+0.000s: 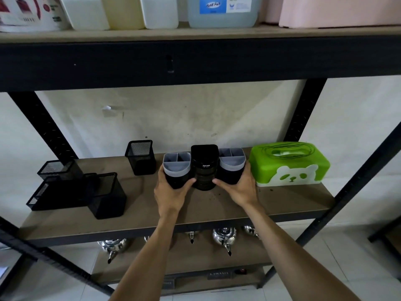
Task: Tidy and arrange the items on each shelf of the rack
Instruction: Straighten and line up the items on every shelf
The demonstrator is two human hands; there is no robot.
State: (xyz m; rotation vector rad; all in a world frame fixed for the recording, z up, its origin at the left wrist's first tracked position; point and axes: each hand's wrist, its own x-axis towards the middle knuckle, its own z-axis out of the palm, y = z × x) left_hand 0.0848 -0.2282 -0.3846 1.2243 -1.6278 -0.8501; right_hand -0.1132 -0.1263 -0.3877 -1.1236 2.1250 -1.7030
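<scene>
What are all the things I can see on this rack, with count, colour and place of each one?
divided pen holders: 2, black with grey tops, middle shelf, either side of the black organizer
black organizer: 1, middle shelf centre
mesh pen holders: 4, black, middle shelf left; one lies tipped
tissue box: 1, green and white, middle shelf right
jugs: several, pale and blue-labelled, top shelf
kettles: several, silver, lower shelf
left hand: grips left divided holder
right hand: grips right divided holder
</scene>
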